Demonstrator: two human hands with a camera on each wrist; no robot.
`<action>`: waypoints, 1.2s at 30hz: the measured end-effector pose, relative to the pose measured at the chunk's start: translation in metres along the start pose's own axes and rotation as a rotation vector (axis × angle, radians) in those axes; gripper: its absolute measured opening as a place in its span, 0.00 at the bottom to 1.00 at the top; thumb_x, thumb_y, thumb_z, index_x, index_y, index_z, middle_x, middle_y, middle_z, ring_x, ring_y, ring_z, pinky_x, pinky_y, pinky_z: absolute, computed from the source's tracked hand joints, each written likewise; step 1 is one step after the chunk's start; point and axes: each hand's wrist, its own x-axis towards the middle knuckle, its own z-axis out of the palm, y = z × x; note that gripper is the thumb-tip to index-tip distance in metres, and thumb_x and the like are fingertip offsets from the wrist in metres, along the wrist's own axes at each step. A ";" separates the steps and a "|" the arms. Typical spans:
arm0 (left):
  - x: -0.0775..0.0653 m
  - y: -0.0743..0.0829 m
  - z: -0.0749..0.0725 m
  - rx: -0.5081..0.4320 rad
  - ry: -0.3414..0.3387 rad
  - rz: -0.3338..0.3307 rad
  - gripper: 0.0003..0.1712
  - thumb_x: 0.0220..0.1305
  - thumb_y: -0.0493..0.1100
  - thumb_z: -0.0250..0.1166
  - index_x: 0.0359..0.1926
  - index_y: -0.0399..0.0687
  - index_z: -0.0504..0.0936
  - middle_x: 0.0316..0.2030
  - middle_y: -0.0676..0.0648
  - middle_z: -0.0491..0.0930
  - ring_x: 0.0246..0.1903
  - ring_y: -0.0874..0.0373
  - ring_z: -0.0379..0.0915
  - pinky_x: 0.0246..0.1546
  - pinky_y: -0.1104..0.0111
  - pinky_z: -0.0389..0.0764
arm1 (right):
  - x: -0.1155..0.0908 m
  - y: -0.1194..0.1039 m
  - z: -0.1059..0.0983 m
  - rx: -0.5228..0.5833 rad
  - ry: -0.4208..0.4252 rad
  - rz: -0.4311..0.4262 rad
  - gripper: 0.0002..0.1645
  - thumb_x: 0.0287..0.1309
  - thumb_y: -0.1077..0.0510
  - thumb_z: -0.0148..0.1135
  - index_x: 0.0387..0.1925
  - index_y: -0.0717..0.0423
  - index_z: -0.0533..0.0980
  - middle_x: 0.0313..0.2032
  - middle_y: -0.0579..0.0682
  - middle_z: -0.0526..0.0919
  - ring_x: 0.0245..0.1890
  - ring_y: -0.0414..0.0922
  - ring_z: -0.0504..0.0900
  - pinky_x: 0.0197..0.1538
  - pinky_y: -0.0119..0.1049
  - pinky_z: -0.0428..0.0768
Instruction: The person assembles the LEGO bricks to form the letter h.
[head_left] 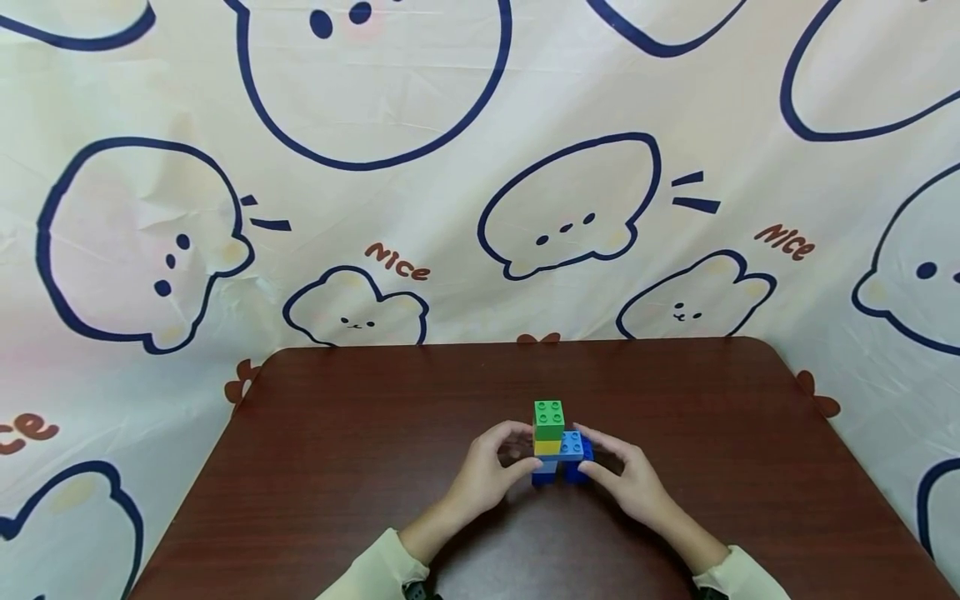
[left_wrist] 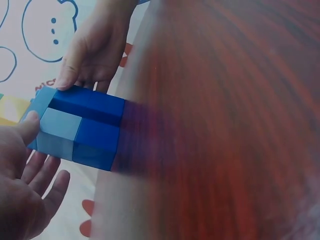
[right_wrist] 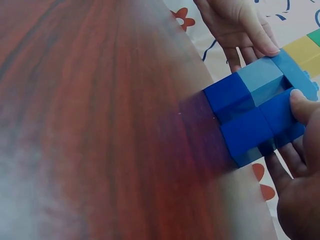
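Note:
A small structure of toy building bricks stands upright on the table, between both hands. At its top left sits a green brick (head_left: pixel 549 421), above a yellow brick (head_left: pixel 547 447). Below them a light blue brick (head_left: pixel 572 444) bridges two legs; the left leg has a light blue brick (left_wrist: pixel 59 132) over a dark blue brick (left_wrist: pixel 96 145), and the right leg is dark blue (right_wrist: pixel 250 132). My left hand (head_left: pixel 486 471) holds the left side, thumb in front and fingers behind. From the right, my right hand (head_left: pixel 628 477) pinches the structure likewise.
A brown wooden table (head_left: pixel 337 417) with rounded far corners lies under the bricks. Behind it and at both sides hangs a pale cloth (head_left: pixel 450 200) printed with cartoon outlines. Light sleeves (head_left: pixel 382 567) cover the forearms.

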 end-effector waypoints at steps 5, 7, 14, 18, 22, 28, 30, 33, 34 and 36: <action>-0.001 0.000 0.000 0.000 0.005 -0.008 0.19 0.63 0.38 0.73 0.54 0.45 0.81 0.47 0.47 0.83 0.45 0.49 0.82 0.45 0.63 0.84 | -0.002 0.001 -0.001 0.023 0.017 -0.009 0.25 0.66 0.65 0.66 0.62 0.63 0.73 0.57 0.62 0.81 0.56 0.36 0.80 0.56 0.26 0.77; -0.001 0.000 0.000 0.000 0.007 -0.010 0.19 0.62 0.37 0.73 0.54 0.45 0.81 0.47 0.46 0.83 0.45 0.48 0.83 0.45 0.63 0.84 | -0.003 0.000 -0.001 0.027 0.027 0.007 0.23 0.65 0.65 0.67 0.60 0.63 0.74 0.54 0.61 0.83 0.54 0.37 0.81 0.55 0.26 0.78; 0.000 0.000 0.000 0.006 0.011 0.009 0.20 0.62 0.35 0.73 0.55 0.42 0.81 0.47 0.45 0.84 0.43 0.47 0.84 0.45 0.65 0.84 | -0.004 -0.003 -0.001 0.013 0.039 0.052 0.22 0.65 0.63 0.68 0.59 0.61 0.76 0.53 0.59 0.83 0.53 0.36 0.81 0.54 0.26 0.79; 0.001 -0.001 0.001 0.003 0.019 0.018 0.20 0.62 0.35 0.73 0.55 0.41 0.81 0.47 0.44 0.84 0.43 0.47 0.83 0.45 0.66 0.84 | -0.002 -0.003 0.000 0.007 0.044 0.060 0.22 0.65 0.63 0.67 0.59 0.62 0.76 0.53 0.59 0.83 0.52 0.36 0.81 0.53 0.27 0.79; 0.005 -0.003 0.001 0.006 0.034 0.033 0.20 0.62 0.35 0.73 0.55 0.40 0.81 0.46 0.44 0.84 0.44 0.47 0.82 0.44 0.65 0.85 | 0.001 -0.002 0.001 -0.018 0.053 0.070 0.22 0.66 0.62 0.67 0.60 0.61 0.76 0.53 0.58 0.84 0.52 0.38 0.82 0.53 0.27 0.80; 0.011 -0.006 0.001 0.023 0.055 0.021 0.20 0.64 0.37 0.72 0.56 0.40 0.80 0.46 0.45 0.84 0.45 0.49 0.82 0.45 0.65 0.84 | 0.006 -0.004 0.001 -0.048 0.067 0.123 0.25 0.66 0.58 0.67 0.62 0.59 0.76 0.53 0.56 0.84 0.53 0.47 0.82 0.53 0.31 0.81; 0.013 -0.006 0.001 0.023 0.061 0.001 0.21 0.64 0.37 0.71 0.57 0.40 0.80 0.46 0.45 0.84 0.45 0.50 0.82 0.45 0.65 0.84 | 0.008 -0.004 0.002 -0.053 0.074 0.139 0.26 0.66 0.57 0.68 0.63 0.59 0.76 0.53 0.55 0.84 0.53 0.48 0.83 0.53 0.31 0.81; 0.015 -0.006 0.002 0.019 0.070 -0.023 0.22 0.64 0.37 0.71 0.59 0.40 0.80 0.47 0.45 0.84 0.46 0.52 0.82 0.46 0.66 0.84 | 0.010 -0.004 0.002 -0.057 0.082 0.154 0.27 0.65 0.58 0.68 0.64 0.58 0.75 0.52 0.55 0.85 0.52 0.49 0.83 0.53 0.32 0.81; 0.015 -0.007 0.003 0.017 0.074 -0.026 0.22 0.65 0.37 0.71 0.59 0.40 0.80 0.47 0.45 0.84 0.46 0.52 0.82 0.46 0.66 0.84 | 0.010 -0.003 0.003 -0.062 0.084 0.156 0.28 0.65 0.58 0.68 0.65 0.58 0.75 0.52 0.55 0.85 0.52 0.49 0.83 0.53 0.33 0.82; 0.017 -0.007 0.003 0.016 0.083 -0.031 0.23 0.65 0.37 0.71 0.59 0.40 0.79 0.47 0.45 0.84 0.46 0.52 0.82 0.45 0.66 0.84 | 0.010 -0.003 0.003 -0.062 0.088 0.157 0.29 0.65 0.60 0.68 0.67 0.58 0.74 0.54 0.56 0.84 0.53 0.51 0.82 0.54 0.35 0.82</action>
